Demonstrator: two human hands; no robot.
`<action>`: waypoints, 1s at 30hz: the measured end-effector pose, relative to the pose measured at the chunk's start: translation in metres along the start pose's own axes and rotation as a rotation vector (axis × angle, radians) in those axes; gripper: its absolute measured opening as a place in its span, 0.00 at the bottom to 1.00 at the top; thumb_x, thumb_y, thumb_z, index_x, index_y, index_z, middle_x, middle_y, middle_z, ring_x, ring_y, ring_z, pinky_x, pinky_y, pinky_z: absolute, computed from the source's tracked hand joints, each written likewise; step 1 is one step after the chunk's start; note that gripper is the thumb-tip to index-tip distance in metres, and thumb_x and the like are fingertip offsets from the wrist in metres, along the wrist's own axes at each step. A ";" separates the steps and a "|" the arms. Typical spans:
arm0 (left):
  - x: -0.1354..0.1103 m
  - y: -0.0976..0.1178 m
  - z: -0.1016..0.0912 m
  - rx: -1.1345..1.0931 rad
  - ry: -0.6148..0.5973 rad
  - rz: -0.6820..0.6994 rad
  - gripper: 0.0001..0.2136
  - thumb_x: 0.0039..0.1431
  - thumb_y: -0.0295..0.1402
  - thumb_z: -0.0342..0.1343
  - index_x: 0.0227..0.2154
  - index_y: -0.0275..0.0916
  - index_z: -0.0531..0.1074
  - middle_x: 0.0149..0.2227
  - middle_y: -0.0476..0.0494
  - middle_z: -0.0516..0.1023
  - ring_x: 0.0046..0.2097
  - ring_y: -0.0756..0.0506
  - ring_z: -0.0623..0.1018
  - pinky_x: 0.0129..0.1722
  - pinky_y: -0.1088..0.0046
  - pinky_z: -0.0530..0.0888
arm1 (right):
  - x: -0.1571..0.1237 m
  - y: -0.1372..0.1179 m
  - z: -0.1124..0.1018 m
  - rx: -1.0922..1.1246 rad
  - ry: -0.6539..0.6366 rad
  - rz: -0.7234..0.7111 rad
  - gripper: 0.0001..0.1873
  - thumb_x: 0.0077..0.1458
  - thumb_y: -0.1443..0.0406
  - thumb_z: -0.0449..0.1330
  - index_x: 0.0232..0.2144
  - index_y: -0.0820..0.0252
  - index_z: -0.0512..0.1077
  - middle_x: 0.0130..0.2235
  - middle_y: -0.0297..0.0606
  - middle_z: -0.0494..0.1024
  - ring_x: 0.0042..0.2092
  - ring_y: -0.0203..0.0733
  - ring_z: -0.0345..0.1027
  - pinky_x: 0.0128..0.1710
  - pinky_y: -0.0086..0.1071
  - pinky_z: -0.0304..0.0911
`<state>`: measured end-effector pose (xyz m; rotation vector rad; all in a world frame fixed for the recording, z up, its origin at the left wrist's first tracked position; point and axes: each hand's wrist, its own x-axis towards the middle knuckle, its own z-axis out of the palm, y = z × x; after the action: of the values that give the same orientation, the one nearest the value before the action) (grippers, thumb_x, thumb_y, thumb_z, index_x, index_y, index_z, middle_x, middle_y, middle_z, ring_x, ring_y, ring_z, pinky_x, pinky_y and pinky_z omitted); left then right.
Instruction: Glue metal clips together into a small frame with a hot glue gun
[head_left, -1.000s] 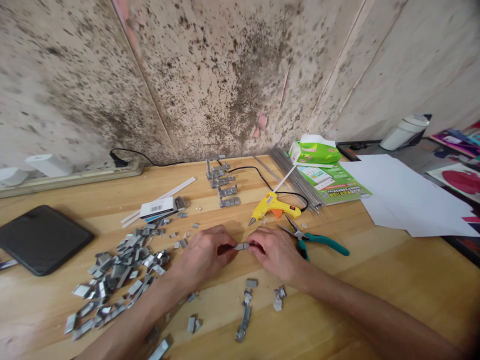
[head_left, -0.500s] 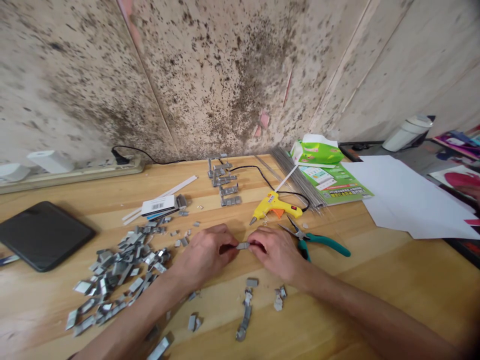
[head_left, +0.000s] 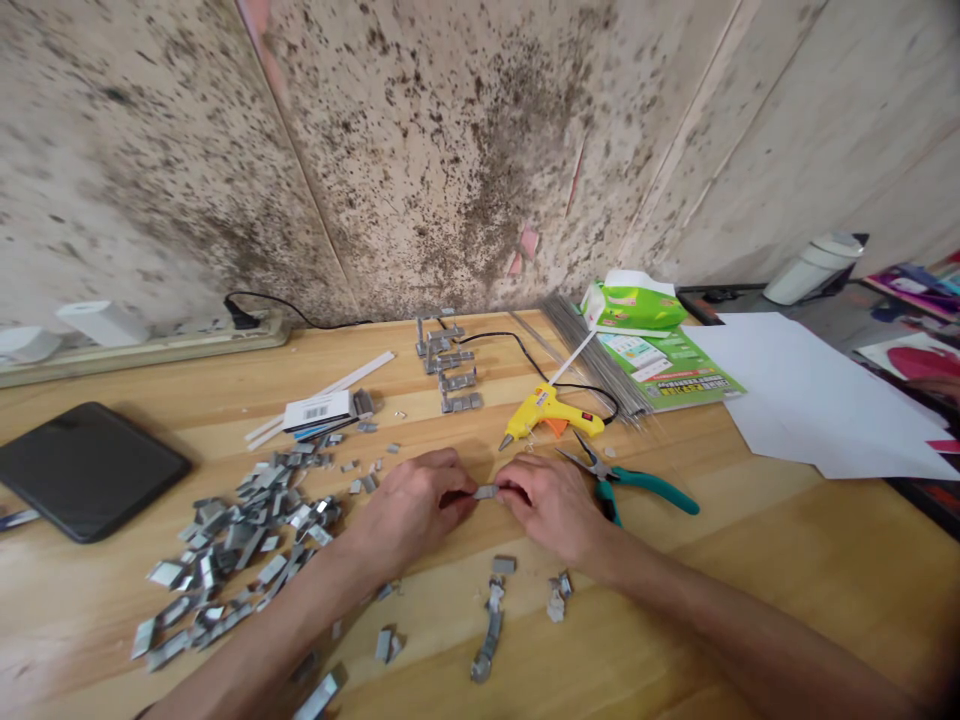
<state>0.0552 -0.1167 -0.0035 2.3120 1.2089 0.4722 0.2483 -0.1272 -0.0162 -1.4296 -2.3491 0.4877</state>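
Over the wooden table (head_left: 750, 600), my left hand (head_left: 409, 510) and my right hand (head_left: 551, 505) meet and pinch the two ends of a small grey staple strip (head_left: 484, 492) between fingertips. Both hands are closed on it, just above the tabletop. A heap of loose grey staple strips (head_left: 232, 550) lies to the left of my left hand. A few short staple pieces (head_left: 502, 566) and a curved glued chain of them (head_left: 487, 645) rest just below my hands.
A yellow glue gun (head_left: 547, 412) and teal-handled pliers (head_left: 637, 482) lie right behind my right hand. Glued staple shapes (head_left: 450, 365) sit further back. A black tablet (head_left: 82, 470) is at left, white paper sheets (head_left: 810, 400) and a green tissue pack (head_left: 634, 300) at right.
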 end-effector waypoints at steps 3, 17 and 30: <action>0.000 0.000 0.000 0.003 0.003 0.007 0.06 0.54 0.26 0.54 0.29 0.40 0.75 0.31 0.48 0.74 0.32 0.50 0.73 0.31 0.76 0.65 | -0.001 0.000 0.001 -0.007 -0.001 0.001 0.05 0.53 0.69 0.57 0.31 0.58 0.72 0.33 0.33 0.77 0.37 0.38 0.69 0.36 0.29 0.57; 0.001 0.001 0.002 0.006 0.009 -0.037 0.06 0.52 0.27 0.53 0.30 0.40 0.74 0.31 0.48 0.73 0.31 0.49 0.72 0.31 0.76 0.66 | 0.000 -0.003 -0.002 -0.014 -0.011 0.029 0.05 0.52 0.69 0.56 0.31 0.57 0.72 0.33 0.33 0.77 0.36 0.39 0.69 0.34 0.29 0.55; 0.001 0.001 0.003 -0.009 0.024 -0.042 0.08 0.50 0.25 0.51 0.29 0.41 0.74 0.29 0.48 0.72 0.29 0.50 0.71 0.29 0.76 0.65 | -0.002 -0.006 -0.003 -0.009 -0.029 0.071 0.07 0.49 0.67 0.59 0.33 0.56 0.71 0.31 0.32 0.75 0.35 0.38 0.66 0.34 0.29 0.53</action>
<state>0.0575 -0.1172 -0.0056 2.2751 1.2615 0.4908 0.2464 -0.1314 -0.0109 -1.5245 -2.3324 0.5208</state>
